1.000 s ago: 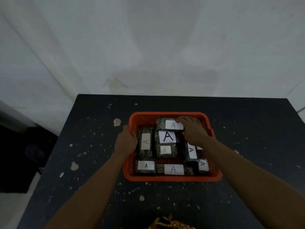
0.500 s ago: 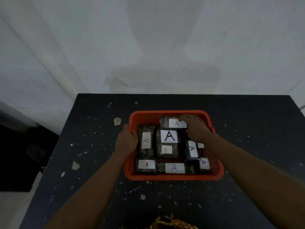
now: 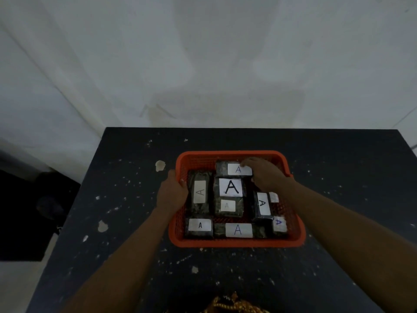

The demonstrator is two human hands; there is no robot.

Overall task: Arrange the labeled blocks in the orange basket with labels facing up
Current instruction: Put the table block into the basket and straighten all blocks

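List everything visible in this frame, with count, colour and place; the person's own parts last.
Orange basket: one, orange plastic mesh, middle of the table.
Labeled blocks: at least eight, dark wrapping with white labels, inside the basket; seven labels read A, one beside the right wrist is partly hidden.
Table: one, black with pale chips and specks, below a white wall.
Yellowish object: one, at the bottom edge; cannot tell what it is.
Dark shape: one, black, on the floor left of the table.
Left hand: one, gripping the basket's left rim.
Right hand: one, inside the basket on the far block; grip unclear.
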